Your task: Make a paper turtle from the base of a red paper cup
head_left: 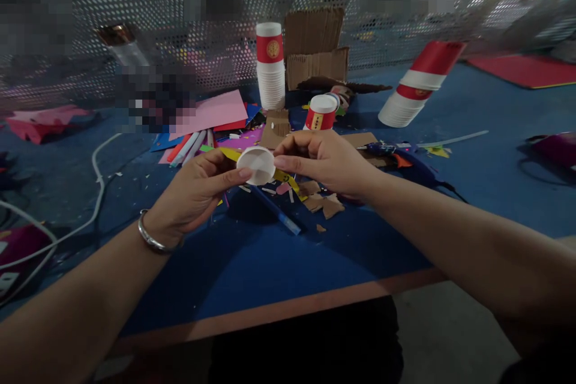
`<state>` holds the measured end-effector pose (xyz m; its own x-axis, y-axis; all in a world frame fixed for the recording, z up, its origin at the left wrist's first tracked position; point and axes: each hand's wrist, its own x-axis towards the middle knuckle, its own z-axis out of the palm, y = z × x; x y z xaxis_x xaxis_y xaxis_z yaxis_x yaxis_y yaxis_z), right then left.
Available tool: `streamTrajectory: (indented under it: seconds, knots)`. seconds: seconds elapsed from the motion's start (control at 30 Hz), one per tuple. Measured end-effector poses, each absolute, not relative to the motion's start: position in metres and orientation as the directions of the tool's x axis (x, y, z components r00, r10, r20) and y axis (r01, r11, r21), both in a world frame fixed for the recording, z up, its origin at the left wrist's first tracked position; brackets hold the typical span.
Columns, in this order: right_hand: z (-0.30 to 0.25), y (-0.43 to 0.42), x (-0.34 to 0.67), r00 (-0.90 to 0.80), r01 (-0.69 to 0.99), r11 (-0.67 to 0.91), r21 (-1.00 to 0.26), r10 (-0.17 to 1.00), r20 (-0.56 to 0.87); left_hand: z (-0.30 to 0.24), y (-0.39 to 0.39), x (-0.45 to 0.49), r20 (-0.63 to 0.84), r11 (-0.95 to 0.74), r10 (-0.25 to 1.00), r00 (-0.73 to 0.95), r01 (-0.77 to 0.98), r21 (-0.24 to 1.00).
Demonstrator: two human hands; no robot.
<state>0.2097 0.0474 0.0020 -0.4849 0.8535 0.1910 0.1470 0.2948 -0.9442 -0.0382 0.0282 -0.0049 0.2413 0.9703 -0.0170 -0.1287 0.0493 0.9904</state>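
A round white piece (254, 163), plain, with a raised rim and grey shading inside, is pinched at its edges above the surface (216, 279) by left fingers (227, 180) and right fingers (297, 164). Behind, a red-banded cup (323, 104) bears a gold label (320, 122), its characters illegible.

Illumination: dim overall, cool and muted; light source out of view. Brightest tones: white paper cup (258, 161) at centre. Glare: small glints on bracelet (152, 239), left; light specks through mesh panel (225, 42), far. Shadow: soft, dark patches on blue table (360, 258) below the hands; dark clothing (306, 342), near, almost without detail. Focus: centre fairly clear; far left and far right smeared. Distortion: wide-angle, leaning and stretching cup stack (416, 87), right. Defects: pixelated blocks, far and far left.
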Motion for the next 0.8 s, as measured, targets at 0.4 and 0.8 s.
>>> streamTrajectory:
  seconds: [0.4, 0.8]
  knots:
    - [0.008, 0.017, 0.318, -0.004, 0.824, 0.148, -0.546, 0.967, 0.257, -0.013, 0.027, -0.032, 0.056, -0.045, 0.994, 0.094, -0.114, 0.992]
    - [-0.037, 0.001, 0.395, 0.268, 0.946, -0.205, -0.253, 0.931, 0.247, -0.015, 0.021, -0.025, 0.135, -0.123, 0.984, 0.116, -0.104, 0.987]
